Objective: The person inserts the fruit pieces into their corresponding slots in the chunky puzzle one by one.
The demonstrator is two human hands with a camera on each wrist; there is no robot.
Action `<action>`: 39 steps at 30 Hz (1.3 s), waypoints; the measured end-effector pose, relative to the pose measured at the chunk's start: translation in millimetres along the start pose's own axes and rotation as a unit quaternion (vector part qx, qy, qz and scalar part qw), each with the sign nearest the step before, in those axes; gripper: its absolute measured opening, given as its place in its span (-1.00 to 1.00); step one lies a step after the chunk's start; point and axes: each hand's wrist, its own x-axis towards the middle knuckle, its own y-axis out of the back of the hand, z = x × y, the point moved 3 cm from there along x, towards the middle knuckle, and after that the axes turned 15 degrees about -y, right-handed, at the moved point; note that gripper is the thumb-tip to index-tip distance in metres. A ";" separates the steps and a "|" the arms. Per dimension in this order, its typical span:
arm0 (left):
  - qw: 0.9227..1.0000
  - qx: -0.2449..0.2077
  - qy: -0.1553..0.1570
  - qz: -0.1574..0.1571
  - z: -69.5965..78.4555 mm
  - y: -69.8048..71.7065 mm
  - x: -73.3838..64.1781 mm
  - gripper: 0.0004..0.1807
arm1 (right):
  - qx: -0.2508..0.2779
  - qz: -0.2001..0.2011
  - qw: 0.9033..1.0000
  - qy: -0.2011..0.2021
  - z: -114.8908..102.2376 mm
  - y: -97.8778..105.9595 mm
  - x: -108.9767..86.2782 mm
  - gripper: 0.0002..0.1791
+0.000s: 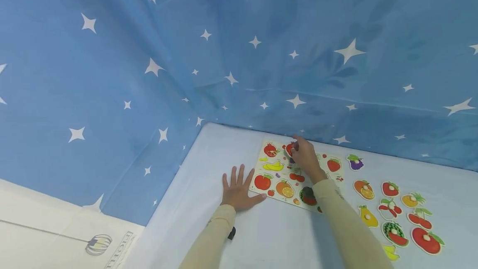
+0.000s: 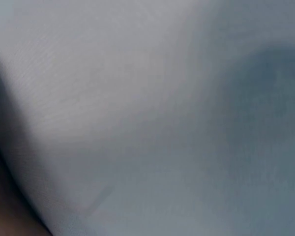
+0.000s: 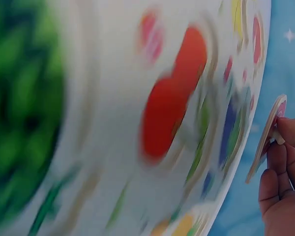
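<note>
Counter (image 1: 269,235), white and flat-topped, bearing a cream rectangular board (image 1: 260,166) printed with coloured fruit; my right hand (image 1: 307,157) is over the board's far side, thumb and fingers pinching a pale knob on a thin, pale-edged piece with a red face (image 1: 288,149); the head view sets this piece over the far row of prints, just right of the red printed pomegranate (image 1: 270,150); the right wrist view shows it tilted nearly edge-on, apart from the board; which fruit it bears I cannot tell.

My left hand (image 1: 239,192) rests on the counter, palm down with fingers spread; its index fingertip is just beside the board's left edge, its thumb at the near edge; the left wrist view is blurred, mostly pale surface.

To the right of the board lie loose, flat, knobbed pieces, among them purple grapes (image 1: 356,165), an orange (image 1: 367,193), a red strawberry (image 1: 388,192), a yellow pineapple (image 1: 408,201), a yellow pear (image 1: 369,221), red cherries (image 1: 420,221), a green-and-red watermelon (image 1: 397,240), a large red apple (image 1: 431,245) and yellow bananas (image 1: 390,253); blue fabric with white four-pointed stars (image 1: 224,57) hangs behind; my cream sleeves (image 1: 347,227) cover both forearms; a small black object (image 1: 231,233) shows beside my left wrist.
</note>
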 end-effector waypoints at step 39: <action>1.000 0.008 -0.009 0.015 0.0 1.6 -2.2 0.13 | -0.112 -0.031 0.993 0.022 -39.0 -71.2 19.8 -0.31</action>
